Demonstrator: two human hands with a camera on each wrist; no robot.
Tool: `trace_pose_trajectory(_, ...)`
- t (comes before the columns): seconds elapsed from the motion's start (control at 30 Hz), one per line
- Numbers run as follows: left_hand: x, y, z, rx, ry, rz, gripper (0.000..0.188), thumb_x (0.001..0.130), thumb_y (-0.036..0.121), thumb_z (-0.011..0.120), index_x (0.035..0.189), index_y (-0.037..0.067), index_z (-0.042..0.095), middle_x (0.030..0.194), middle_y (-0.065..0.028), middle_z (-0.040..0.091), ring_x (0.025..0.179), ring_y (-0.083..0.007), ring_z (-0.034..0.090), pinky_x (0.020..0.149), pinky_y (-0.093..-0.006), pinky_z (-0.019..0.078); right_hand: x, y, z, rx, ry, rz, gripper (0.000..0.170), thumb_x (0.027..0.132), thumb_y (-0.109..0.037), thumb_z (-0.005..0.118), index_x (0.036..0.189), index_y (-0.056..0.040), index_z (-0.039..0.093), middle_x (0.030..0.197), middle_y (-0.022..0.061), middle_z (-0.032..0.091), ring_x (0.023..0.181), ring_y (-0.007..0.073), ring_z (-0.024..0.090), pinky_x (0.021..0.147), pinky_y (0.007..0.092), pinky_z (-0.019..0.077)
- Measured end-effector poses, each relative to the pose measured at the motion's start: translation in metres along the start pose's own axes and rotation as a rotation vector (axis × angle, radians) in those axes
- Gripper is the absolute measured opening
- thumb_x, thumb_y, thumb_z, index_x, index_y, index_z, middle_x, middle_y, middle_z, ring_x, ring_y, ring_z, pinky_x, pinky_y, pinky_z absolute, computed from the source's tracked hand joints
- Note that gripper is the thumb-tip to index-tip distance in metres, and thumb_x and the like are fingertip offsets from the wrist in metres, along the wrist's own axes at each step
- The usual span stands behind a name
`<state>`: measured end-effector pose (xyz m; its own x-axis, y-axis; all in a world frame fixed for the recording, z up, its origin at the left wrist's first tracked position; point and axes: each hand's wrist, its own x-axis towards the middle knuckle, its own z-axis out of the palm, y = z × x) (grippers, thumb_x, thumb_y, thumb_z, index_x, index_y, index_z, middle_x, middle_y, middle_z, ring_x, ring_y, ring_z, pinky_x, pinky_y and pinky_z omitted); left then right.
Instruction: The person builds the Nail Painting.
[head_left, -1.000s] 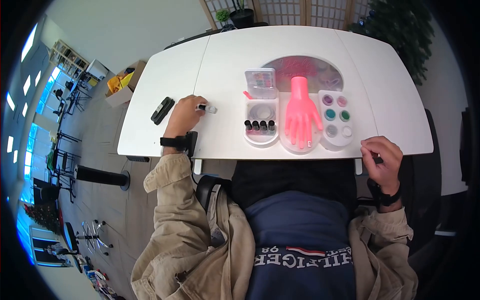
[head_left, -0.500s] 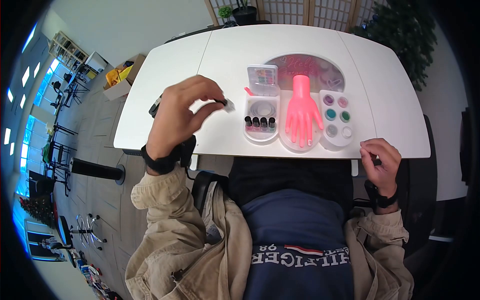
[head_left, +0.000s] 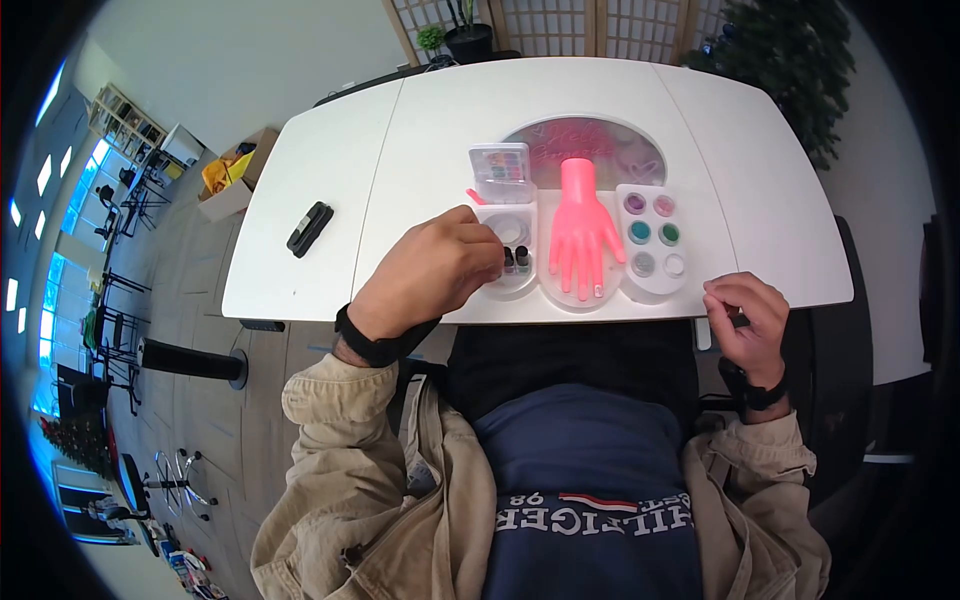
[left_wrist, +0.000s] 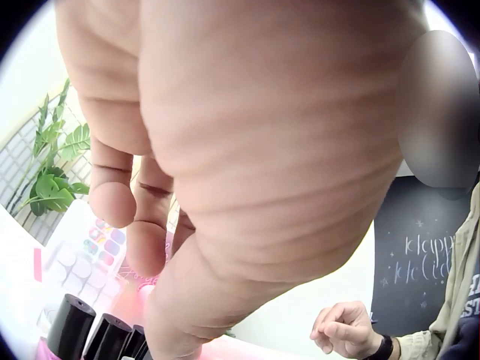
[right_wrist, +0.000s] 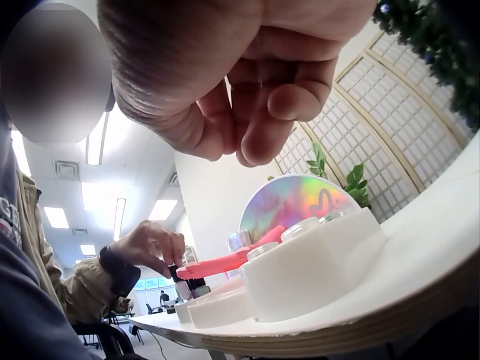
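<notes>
My left hand (head_left: 430, 262) hovers over the left compartment of a white manicure set, fingers bent down. Seen from the right wrist, its thumb and fingertips pinch the black cap of a small nail polish bottle (right_wrist: 184, 289), close above the set. Several black-capped polish bottles (left_wrist: 71, 326) stand beside the thumb in the left wrist view; the hand partly covers them in the head view. A pink model hand (head_left: 576, 225) lies in the middle, fingers toward me. My right hand (head_left: 752, 315) idles at the table's front edge, loosely curled and holding nothing.
The right tray (head_left: 650, 288) carries several small round pots, purple, pink, teal, green and silver among them. An oval shiny panel (head_left: 635, 155) rises behind the model hand. A clear lidded case (head_left: 500, 163) stands at the back left. A black oblong object (head_left: 310, 230) lies farther left.
My left hand has lifted the polish bottle off the table's left side and carried it right, over the left compartment. The right hand keeps nearly the same pose.
</notes>
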<state>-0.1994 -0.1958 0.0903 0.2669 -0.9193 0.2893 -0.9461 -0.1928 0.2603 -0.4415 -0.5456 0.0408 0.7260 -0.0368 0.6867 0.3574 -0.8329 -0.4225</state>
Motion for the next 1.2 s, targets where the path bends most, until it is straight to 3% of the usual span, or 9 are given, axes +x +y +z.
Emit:
trace_pose_trajectory(0.17,-0.003,-0.004,0.011,0.002,0.019,0.012,0.010,0.085,0.007,0.083,0.090,0.006,0.075,0.096,-0.0037,0.074,0.098,-0.0291,0.069,0.084,-0.0426,0.0612,-0.001,0.001,0.001,0.007,0.008,0.000,0.009,0.088,0.009,0.082,0.092,0.0023,0.077,0.092,0.0124,0.080,0.067,0.0159,0.074,0.057,0.0265,0.0565)
trace_pose_trajectory(0.37,-0.006,-0.001,0.004,0.075,0.026,0.015,0.012,0.083,0.005,0.086,0.094,0.007,0.080,0.105,-0.0028,0.080,0.098,-0.0272,0.071,0.084,-0.0413,0.0622,-0.001,0.001,0.000,0.009,0.003,0.006,0.009,0.087,0.008,0.083,0.092,0.0020,0.077,0.092,0.0123,0.080,0.067,0.0161,0.074,0.058,0.0266,0.0567)
trace_pose_trajectory(0.7,-0.022,0.025,-0.007,-0.135,0.172,0.053,0.016,0.084,0.005,0.093,0.091,0.004,0.079,0.098,-0.0080,0.078,0.088,-0.0278,0.074,0.076,-0.0395,0.0603,-0.004,0.010,-0.010,-0.045,0.075,0.020,0.011,0.088,0.007,0.083,0.094,0.0005,0.078,0.093,0.0105,0.080,0.065,0.0137,0.070,0.056,0.0259,0.0519)
trace_pose_trajectory(0.8,-0.034,0.008,-0.013,-0.135,0.350,-0.019,0.017,0.084,0.004,0.093,0.090,0.002,0.077,0.093,-0.0089,0.077,0.082,-0.0242,0.073,0.071,-0.0361,0.0583,-0.007,0.021,-0.019,-0.054,0.112,0.079,0.010,0.090,0.006,0.082,0.096,0.0008,0.078,0.092,0.0094,0.080,0.066,0.0116,0.067,0.057,0.0247,0.0498)
trace_pose_trajectory(0.83,-0.039,0.003,-0.014,-0.143,0.402,-0.135,0.017,0.086,0.004,0.093,0.087,0.002,0.076,0.088,-0.0069,0.076,0.074,-0.0174,0.069,0.064,-0.0311,0.0524,-0.010,0.025,-0.020,-0.055,0.126,0.106,0.009,0.091,0.006,0.082,0.097,0.0010,0.078,0.092,0.0090,0.079,0.066,0.0109,0.067,0.058,0.0242,0.0491)
trace_pose_trajectory(0.93,-0.049,-0.028,-0.013,-0.100,0.548,-0.251,0.024,0.090,0.009,0.094,0.083,0.005,0.071,0.081,-0.0015,0.072,0.065,-0.0078,0.058,0.058,-0.0255,0.0415,-0.018,0.042,-0.022,-0.014,0.118,0.246,0.006,0.094,0.003,0.081,0.098,0.0018,0.078,0.091,0.0079,0.078,0.068,0.0097,0.066,0.061,0.0238,0.0492)
trace_pose_trajectory(1.03,-0.066,-0.070,0.007,-0.132,0.591,-0.496,0.027,0.095,0.013,0.092,0.083,0.005,0.070,0.075,0.0004,0.068,0.065,-0.0044,0.053,0.058,-0.0239,0.0401,-0.020,0.052,-0.017,0.002,0.107,0.359,0.005,0.096,-0.001,0.081,0.099,0.0017,0.079,0.088,0.0058,0.077,0.069,0.0091,0.066,0.063,0.0242,0.0497)
trace_pose_trajectory(1.07,-0.071,-0.085,0.017,-0.138,0.609,-0.519,0.033,0.098,0.023,0.090,0.083,0.002,0.070,0.069,-0.0021,0.062,0.059,-0.0057,0.050,0.053,-0.0265,0.0381,-0.023,0.057,-0.015,0.009,0.102,0.407,0.006,0.097,-0.003,0.081,0.100,0.0016,0.079,0.087,0.0051,0.077,0.070,0.0087,0.066,0.063,0.0243,0.0499)
trace_pose_trajectory(1.2,-0.078,-0.103,0.032,-0.112,0.460,-0.730,0.039,0.102,0.031,0.086,0.083,0.001,0.070,0.062,-0.0052,0.061,0.053,-0.0103,0.052,0.051,-0.0303,0.0411,-0.033,0.077,-0.007,0.017,0.100,0.526,0.009,0.098,-0.006,0.081,0.103,0.0015,0.080,0.081,0.0031,0.075,0.071,0.0076,0.065,0.064,0.0246,0.0509)
